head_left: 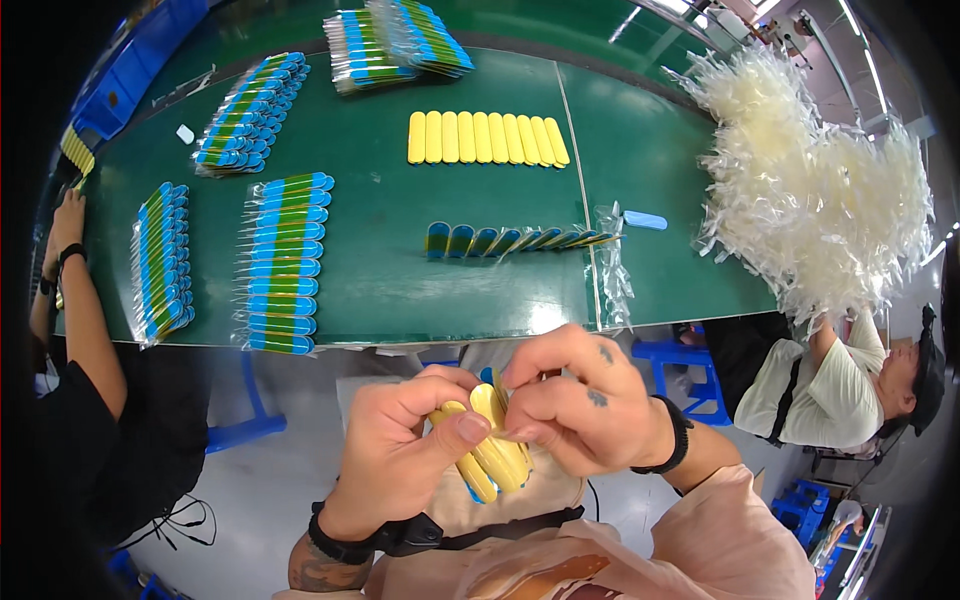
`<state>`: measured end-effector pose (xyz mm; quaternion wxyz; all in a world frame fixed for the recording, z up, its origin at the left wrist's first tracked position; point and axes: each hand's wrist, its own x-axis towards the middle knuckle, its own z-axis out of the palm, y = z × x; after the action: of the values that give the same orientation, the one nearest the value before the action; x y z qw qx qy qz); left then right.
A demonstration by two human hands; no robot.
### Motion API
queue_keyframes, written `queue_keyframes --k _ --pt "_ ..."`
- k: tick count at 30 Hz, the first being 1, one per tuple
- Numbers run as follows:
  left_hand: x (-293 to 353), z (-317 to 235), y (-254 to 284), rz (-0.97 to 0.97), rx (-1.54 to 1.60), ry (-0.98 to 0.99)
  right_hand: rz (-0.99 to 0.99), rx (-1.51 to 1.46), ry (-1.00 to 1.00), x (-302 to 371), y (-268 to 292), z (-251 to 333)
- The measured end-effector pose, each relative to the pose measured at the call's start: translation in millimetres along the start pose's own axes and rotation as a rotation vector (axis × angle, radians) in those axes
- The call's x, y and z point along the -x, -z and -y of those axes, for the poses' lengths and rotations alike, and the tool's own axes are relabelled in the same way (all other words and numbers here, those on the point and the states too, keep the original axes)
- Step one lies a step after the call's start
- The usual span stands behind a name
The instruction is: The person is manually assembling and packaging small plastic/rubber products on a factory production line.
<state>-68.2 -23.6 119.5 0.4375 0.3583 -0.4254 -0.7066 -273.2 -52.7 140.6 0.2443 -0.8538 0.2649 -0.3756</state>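
Observation:
Close to my body, in front of the table edge, my left hand (405, 440) is closed around a small bunch of yellow round-ended strips (478, 462) that look like nail files. Bits of blue show along the bunch's lower edge and at its top. My right hand (590, 405) pinches the bunch's right side, with thumb and fingers on an upright strip. On the table beyond lies a neat row of yellow strips (485, 138), side by side. Nearer, a slanting row of blue-and-green strips (500, 240) overlaps toward the right.
Clear plastic sleeves (613, 265) and a light-blue strip (645, 220) lie at the right of the green table (380, 215). Bagged blue-and-green stacks (285, 265) stand at left and back. A heap of clear wrappers (800, 180) fills the right. Co-workers sit on both sides.

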Motion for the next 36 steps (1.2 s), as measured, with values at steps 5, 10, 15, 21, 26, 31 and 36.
queue_keyframes --k 5,10,15,21,26,31,36 --pt "8.6 5.3 11.2 -0.094 -0.204 -0.194 0.049 -0.132 -0.017 12.4 1.5 11.5" --pt "33.3 2.3 53.1 -0.618 0.097 -0.26 -0.422 -0.289 -0.232 34.8 73.7 30.2" --pt "45.7 17.1 76.2 -0.377 -0.084 -0.22 -0.687 1.062 -0.69 54.3 209.4 -55.8" --pt "41.6 18.2 50.0 -0.219 -0.142 -0.143 -0.319 1.482 -0.712 91.4 237.7 -103.2" --pt "38.0 1.2 32.7 -0.198 -0.308 0.003 -0.334 1.449 -0.81 82.4 208.3 -72.6" --pt "25.0 -6.9 24.2 -0.103 -0.302 0.091 -0.49 0.582 -0.534 59.4 142.4 -18.9" --pt "15.1 -7.5 9.7 0.146 -0.429 0.061 0.24 -0.133 -0.267 19.5 55.6 5.3"
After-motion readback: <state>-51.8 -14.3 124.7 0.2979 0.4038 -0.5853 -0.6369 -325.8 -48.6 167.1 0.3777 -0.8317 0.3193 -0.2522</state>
